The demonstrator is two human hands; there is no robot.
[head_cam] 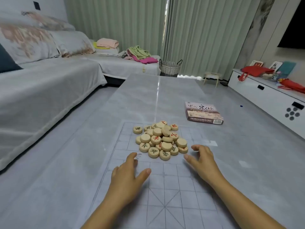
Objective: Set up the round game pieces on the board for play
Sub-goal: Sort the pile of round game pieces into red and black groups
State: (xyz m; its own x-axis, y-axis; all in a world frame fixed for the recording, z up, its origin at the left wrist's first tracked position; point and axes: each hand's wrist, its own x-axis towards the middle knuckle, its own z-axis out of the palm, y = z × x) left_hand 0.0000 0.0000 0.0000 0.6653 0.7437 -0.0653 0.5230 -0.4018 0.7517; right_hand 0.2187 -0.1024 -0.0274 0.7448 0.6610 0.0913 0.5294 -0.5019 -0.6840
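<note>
A heap of round wooden game pieces (160, 140) with red and black characters lies on the far half of a thin, see-through board sheet (171, 192) printed with a grid. One piece (137, 130) sits apart at the heap's far left. My left hand (127, 177) hovers over the sheet just left of and nearer than the heap, fingers spread, holding nothing. My right hand (202, 160) is at the heap's right, fingers relaxed and slightly curled, close to the nearest pieces and empty.
The sheet lies on a grey marble-look table (148, 100). The game's box (203, 113) rests at the far right of the table. A grey sofa (41, 83) runs along the left, a white cabinet (264, 95) along the right, a woven basket (170, 67) beyond.
</note>
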